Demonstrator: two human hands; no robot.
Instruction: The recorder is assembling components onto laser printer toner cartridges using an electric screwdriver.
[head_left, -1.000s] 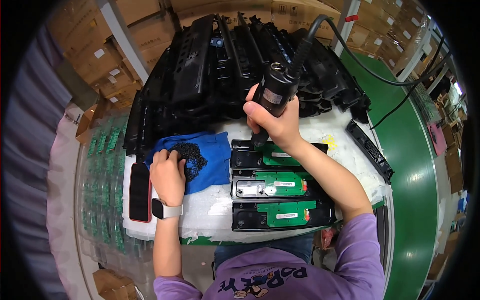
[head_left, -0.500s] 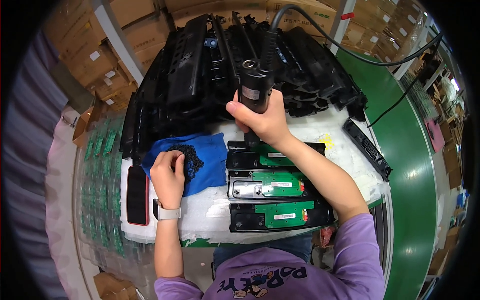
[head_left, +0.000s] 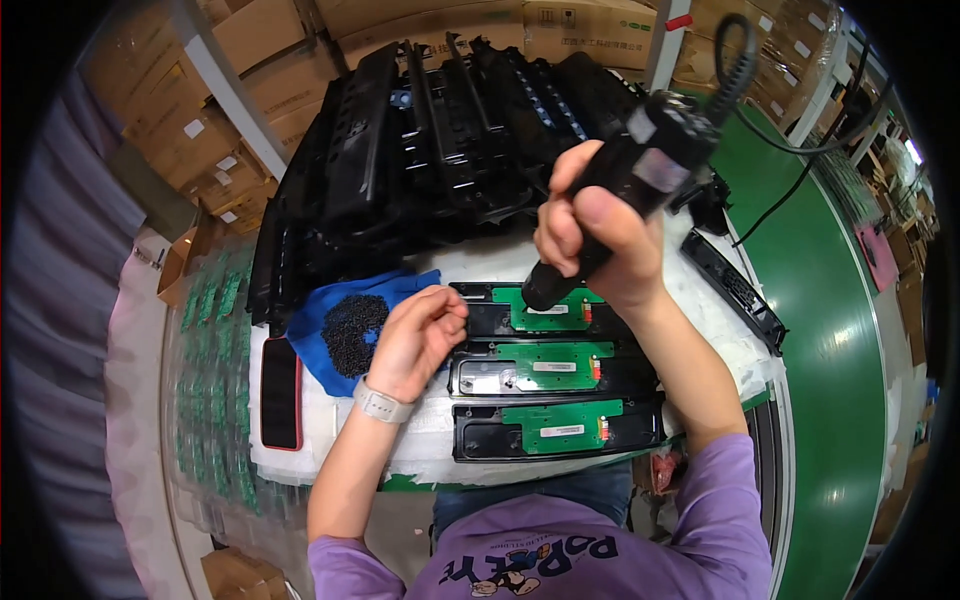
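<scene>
My right hand (head_left: 625, 235) is wrapped round a black electric screwdriver (head_left: 660, 150), tilted with its lower end over the farthest green circuit board (head_left: 550, 319). Whether the tip touches the board cannot be made out. That board lies in a long black plastic housing (head_left: 484, 318); two similar housings with boards, a middle one (head_left: 485, 376) and a near one (head_left: 487, 437), lie in a row toward me. At the left end of the far housing, my left hand (head_left: 412, 340) has its fingers curled together; anything in them is too small to see. Beside it, small black screws (head_left: 347, 338) are heaped on a blue cloth (head_left: 308, 348).
Black plastic housings (head_left: 400, 190) are piled at the back of the table. A phone (head_left: 281, 395) lies at the left edge, near clear trays of green boards (head_left: 210, 390). One loose black housing (head_left: 735, 290) lies at the right; the screwdriver's cable (head_left: 735, 75) hangs from the upper right.
My left hand has moved right from the screw heap to the far housing. The screwdriver has tilted, its top swinging right and its lower end moving over the far board.
</scene>
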